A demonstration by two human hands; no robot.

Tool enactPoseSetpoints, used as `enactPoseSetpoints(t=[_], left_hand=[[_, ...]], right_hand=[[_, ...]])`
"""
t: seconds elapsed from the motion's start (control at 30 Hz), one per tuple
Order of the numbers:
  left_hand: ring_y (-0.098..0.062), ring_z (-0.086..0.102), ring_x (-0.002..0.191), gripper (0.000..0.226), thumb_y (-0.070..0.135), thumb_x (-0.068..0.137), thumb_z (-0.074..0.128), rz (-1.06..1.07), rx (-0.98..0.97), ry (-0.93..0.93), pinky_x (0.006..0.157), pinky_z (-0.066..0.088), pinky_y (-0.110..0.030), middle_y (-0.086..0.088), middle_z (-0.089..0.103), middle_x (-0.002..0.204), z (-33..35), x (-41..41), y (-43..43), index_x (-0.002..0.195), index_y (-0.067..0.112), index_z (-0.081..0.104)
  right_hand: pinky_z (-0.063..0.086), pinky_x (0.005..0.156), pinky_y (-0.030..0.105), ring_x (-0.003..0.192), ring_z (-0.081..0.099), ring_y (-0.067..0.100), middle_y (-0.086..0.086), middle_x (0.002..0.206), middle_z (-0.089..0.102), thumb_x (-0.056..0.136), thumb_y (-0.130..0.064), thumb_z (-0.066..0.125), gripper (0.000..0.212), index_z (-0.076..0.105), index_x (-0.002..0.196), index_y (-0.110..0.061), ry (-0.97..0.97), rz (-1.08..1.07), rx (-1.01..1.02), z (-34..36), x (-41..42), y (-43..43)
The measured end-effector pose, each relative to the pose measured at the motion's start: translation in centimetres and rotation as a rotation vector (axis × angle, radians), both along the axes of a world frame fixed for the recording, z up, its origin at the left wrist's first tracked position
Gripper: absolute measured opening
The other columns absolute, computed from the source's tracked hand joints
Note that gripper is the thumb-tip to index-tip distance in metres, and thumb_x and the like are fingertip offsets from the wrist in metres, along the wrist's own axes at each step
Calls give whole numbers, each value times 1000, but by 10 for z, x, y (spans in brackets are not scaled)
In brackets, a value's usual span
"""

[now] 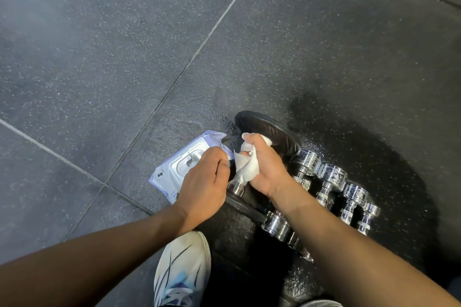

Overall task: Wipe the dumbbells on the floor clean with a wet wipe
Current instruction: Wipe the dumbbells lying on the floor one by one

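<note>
— Down by your right shoe, on the speckled rubber floor, where does the big dumbbell lie from your hands?

— Directly under them. Its long axis runs away from you, from the black plate at the far end, through the chrome handle below your palms, to the near plate close to your shoe. Your right hand is the nearer one; it sits right over the handle.

— And the grips?

— Your right fingers are curled around the white wet wipe, bunching it against the handle just beside the far plate. Your left hand is curled too, its fingertips pinching the wipe's loose edge. Beneath it lies the wet wipe pack, touching the dumbbell's left side.

— What does the next stroke turn on?

— I judge you slide along that axis, toward yourself. The small chrome dumbbells wait in a row just right of your right wrist, not yet under the wipe.
</note>
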State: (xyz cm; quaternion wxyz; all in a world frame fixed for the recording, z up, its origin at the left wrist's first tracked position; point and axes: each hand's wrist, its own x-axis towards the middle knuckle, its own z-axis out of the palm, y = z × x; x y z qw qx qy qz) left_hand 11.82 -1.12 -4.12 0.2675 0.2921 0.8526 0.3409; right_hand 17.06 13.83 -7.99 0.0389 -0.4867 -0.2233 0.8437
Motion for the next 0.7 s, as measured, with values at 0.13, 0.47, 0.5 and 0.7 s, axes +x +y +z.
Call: enactPoseSetpoints(t=[0.13, 0.47, 0.5, 0.7], left_hand=[[-8, 45, 71, 23, 31, 106, 33, -15, 11, 4, 65, 30, -34, 9, 44, 79, -2, -1, 0, 85, 26, 41], [-6, 49, 78, 19, 28, 105, 35, -17, 3, 11, 67, 32, -33, 10, 47, 83, -2, 1, 1, 88, 31, 40], [-6, 50, 78, 19, 29, 105, 34, -13, 7, 17, 67, 32, -33, 10, 47, 83, -3, 1, 1, 87, 33, 40], [-8, 49, 76, 19, 27, 105, 35, -16, 19, 20, 67, 35, -34, 9, 47, 82, -1, 1, 1, 87, 30, 41]], right_hand=[[54, 61, 33, 58, 63, 21, 8, 67, 64, 89, -12, 73, 8, 66, 86, -10, -95, 144, 33, 9, 7, -10], [58, 73, 22, 80, 70, 11, 9, 93, 79, 89, -4, 73, 12, 79, 99, -9, -103, 623, 315, 24, 34, -29], [57, 72, 18, 81, 70, 8, 7, 95, 79, 91, -9, 73, 13, 80, 101, -12, -122, 658, 357, 28, 35, -30], [57, 66, 18, 75, 71, 1, -4, 87, 79, 97, -27, 70, 10, 78, 99, -21, -196, 796, 441, 47, 52, -23]])
